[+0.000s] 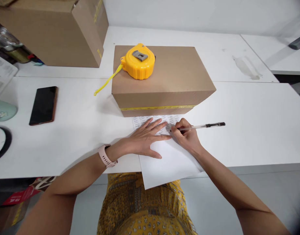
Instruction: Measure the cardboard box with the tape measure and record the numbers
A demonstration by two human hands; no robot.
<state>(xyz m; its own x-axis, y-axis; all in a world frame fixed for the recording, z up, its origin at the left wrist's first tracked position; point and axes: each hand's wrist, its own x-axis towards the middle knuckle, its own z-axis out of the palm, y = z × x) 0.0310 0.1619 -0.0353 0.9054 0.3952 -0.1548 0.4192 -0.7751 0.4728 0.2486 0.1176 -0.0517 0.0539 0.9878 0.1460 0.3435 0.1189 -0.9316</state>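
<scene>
My left hand (148,137) lies flat with fingers spread on a white sheet of paper (169,166), a pale pink band round its wrist. In my right hand (186,135) is a clear pen (202,126) with a dark grip and cap end, its tip down at the paper. Small handwritten columns fill the sheet's upper part, partly covered by my hands. The lower corner hangs over the table's front edge. Just beyond the paper stands a closed cardboard box (169,71) with yellow tape along its near side. On its top left rests a yellow tape measure (140,63) with a strap.
A black phone (43,105) lies on the white table (250,130) at left, near a pale green bottle (3,110) and a dark ring-shaped item (7,143). A larger cardboard box (49,32) stands at back left. A white wall (201,14) rises behind.
</scene>
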